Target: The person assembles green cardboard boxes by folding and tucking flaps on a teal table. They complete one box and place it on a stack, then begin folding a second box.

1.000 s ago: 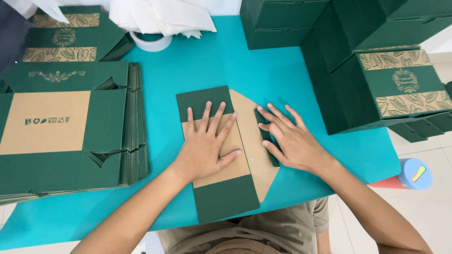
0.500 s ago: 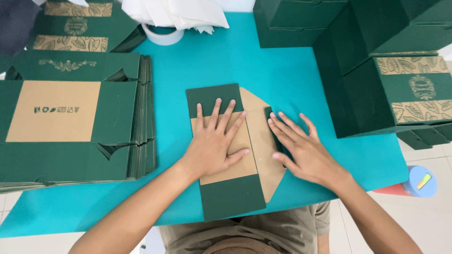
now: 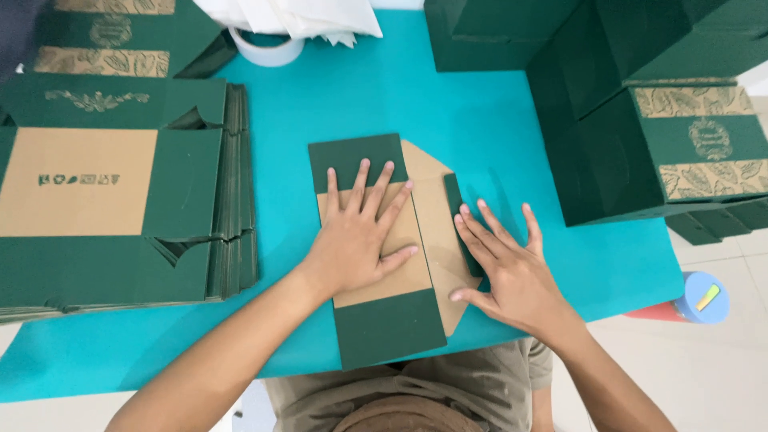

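Observation:
A flat cardboard box blank (image 3: 384, 320), dark green outside and brown inside, lies folded on the turquoise table (image 3: 448, 96) in front of me. My left hand (image 3: 360, 232) presses flat on its brown middle panel, fingers spread. My right hand (image 3: 508, 268) rests palm down on the blank's right side, its fingers over a narrow green flap (image 3: 458, 200) and the brown angled flap. Neither hand grips anything.
A tall stack of unfolded green blanks (image 3: 112, 188) lies at the left. Assembled green boxes with gold leaf print (image 3: 680, 136) stand at the right and back. A roll of tape (image 3: 268, 50) and white paper (image 3: 296, 14) lie at the far edge. A blue-capped container (image 3: 702, 296) sits on the floor.
Both hands have stayed pressed on the blank; the right hand has slid slightly down and right along the side flap. The view has shifted a little.

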